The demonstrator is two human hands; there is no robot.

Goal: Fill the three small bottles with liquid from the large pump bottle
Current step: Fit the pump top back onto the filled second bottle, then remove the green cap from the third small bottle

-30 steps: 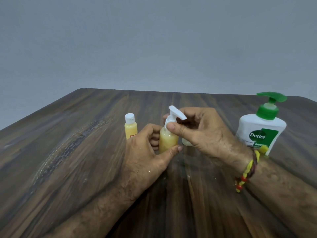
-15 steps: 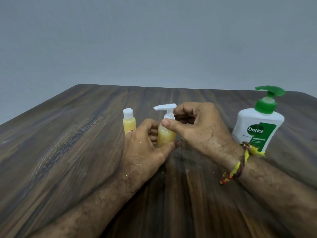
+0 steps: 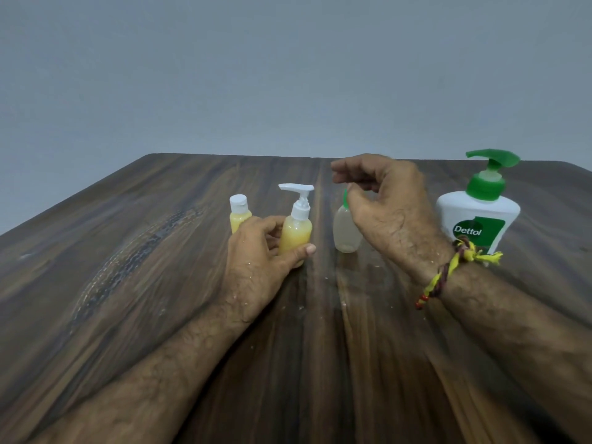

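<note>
Both forearms reach forward, bare to the elbow and flecked with pale droplets. The left hand (image 3: pixel 256 261) lies low, fingers curled and thumb pressed across the front of what it grips, knuckles turned up. The right hand (image 3: pixel 384 206) is raised higher, wrist bent, fingers loosely hooked with thumb and forefinger apart, clasping nothing. A yellow and maroon thread is knotted round the right wrist.
</note>
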